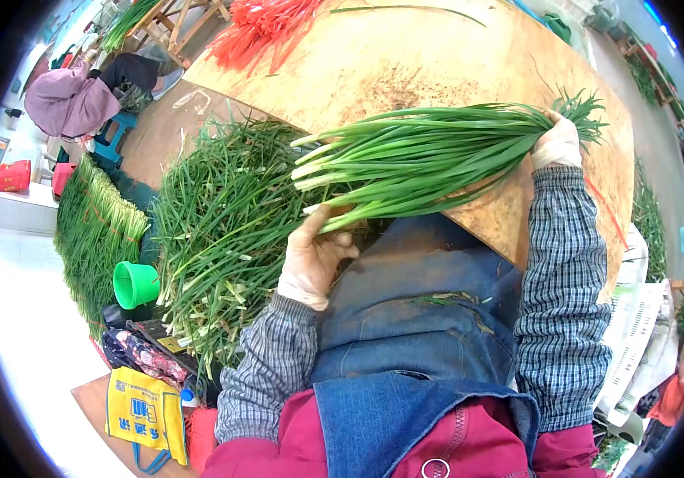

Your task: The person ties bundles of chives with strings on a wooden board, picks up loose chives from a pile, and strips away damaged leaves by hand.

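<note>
A loose bunch of garlic chives (422,159) stretches sideways above the corner of a wooden board, pale stalk ends to the left and dark leaf tips to the right. My right hand (557,142), in a thin whitish glove, is closed around the leafy end. My left hand (316,259), gloved too, is below the pale ends. One of its fingers reaches up against the lowest stalks, while the others are loosely curled and apart. A big heap of loose chives (222,223) lies to the left of my left hand.
The wooden board (469,64) carries dirt marks and red ties (266,28). On the left are tied chive bundles (103,231), a green bucket (135,284) and a yellow bag (145,414). Another person (71,95) sits bent over at upper left, near a blue stool (115,137).
</note>
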The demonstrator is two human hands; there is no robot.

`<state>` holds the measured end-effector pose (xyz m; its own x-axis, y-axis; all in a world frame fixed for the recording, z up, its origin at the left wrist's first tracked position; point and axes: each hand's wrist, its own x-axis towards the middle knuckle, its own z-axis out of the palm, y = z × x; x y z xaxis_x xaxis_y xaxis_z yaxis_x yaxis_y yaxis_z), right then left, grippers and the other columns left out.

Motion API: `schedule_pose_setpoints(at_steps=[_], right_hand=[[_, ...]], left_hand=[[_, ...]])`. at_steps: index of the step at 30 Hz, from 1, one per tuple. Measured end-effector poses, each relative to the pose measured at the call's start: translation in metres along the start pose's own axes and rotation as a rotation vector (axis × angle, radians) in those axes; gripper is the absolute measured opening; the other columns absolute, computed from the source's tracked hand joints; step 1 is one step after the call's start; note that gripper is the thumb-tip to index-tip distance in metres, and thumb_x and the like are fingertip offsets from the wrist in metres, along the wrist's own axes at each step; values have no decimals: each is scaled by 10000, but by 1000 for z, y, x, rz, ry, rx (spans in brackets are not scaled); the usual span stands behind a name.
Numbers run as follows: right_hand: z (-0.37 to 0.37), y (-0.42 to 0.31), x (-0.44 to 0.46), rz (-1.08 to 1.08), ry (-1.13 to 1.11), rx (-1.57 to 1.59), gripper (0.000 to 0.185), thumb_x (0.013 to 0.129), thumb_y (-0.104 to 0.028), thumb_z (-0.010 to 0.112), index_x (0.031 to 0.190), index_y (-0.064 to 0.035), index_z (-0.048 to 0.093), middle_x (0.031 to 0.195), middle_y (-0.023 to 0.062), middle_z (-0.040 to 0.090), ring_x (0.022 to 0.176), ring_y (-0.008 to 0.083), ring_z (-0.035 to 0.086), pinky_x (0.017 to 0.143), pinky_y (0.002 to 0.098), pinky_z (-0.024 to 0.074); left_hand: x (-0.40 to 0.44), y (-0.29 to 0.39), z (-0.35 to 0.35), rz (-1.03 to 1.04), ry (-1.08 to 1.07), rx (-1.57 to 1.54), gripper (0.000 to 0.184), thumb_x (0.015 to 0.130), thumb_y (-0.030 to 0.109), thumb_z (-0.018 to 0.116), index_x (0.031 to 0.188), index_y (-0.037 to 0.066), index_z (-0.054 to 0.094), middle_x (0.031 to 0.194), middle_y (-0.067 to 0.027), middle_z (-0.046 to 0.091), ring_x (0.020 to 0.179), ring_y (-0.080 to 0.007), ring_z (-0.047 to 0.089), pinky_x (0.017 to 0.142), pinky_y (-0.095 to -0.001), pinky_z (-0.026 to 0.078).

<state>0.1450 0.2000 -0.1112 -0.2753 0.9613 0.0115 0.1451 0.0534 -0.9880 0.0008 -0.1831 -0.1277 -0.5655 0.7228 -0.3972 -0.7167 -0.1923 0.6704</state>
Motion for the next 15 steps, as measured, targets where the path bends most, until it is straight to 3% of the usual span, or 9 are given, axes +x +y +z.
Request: schedule_pose_setpoints(at_steps=[2,4,5,8,9,11,14,15], right_hand=[[-1,-7,-7,-52,17,-182,251,829,17,399,947,54,619,798,90,637,680,153,593,623,254,493],[0,-13,-10,-96,39,-286,248,823,20,406,935,45,626,806,90,640,681,156,595,619,254,493],[7,-28,-24,-17,62,-176,244,823,8,414,922,36,635,808,87,649,681,156,599,613,251,493],[11,-25,-19,17,71,-74,244,831,-9,413,926,35,634,798,86,653,676,153,600,608,246,492],[7,-24,-24,-111,64,-386,250,840,-21,408,926,32,636,785,90,651,671,154,599,603,248,493],[6,-27,-26,-133,67,-385,240,836,-19,417,919,31,637,784,89,651,669,152,597,598,248,491],[7,-33,-28,-148,63,-339,232,834,-17,424,910,31,637,778,87,650,668,147,596,592,245,488],[7,-33,-29,-148,60,-319,230,834,-17,425,907,32,637,775,86,649,667,145,596,590,244,488]], left_hand=[[-3,4,2,-19,-20,93,291,831,194,570,967,-62,578,850,-161,628,674,-163,603,504,-251,487],[-18,12,10,-66,-60,450,277,803,114,578,1006,-75,570,813,-148,629,622,-150,588,503,-241,475],[-23,15,16,-84,-108,467,289,789,62,571,1036,-88,565,828,-137,631,584,-134,571,502,-230,472],[-15,7,8,-147,-163,411,300,777,70,600,1032,-86,579,856,-120,634,696,-132,583,624,-229,469],[-14,4,7,-93,-107,472,291,776,78,609,1022,-76,587,842,-115,631,700,-136,580,636,-231,464],[-14,0,11,9,2,593,273,775,94,628,1003,-54,601,813,-104,625,709,-144,573,660,-237,454],[-28,2,15,614,301,1260,157,788,93,630,907,-9,627,760,-90,607,676,-159,559,641,-246,450],[-29,6,10,871,334,1305,63,804,67,608,819,7,621,747,-86,599,670,-170,553,641,-263,452]])
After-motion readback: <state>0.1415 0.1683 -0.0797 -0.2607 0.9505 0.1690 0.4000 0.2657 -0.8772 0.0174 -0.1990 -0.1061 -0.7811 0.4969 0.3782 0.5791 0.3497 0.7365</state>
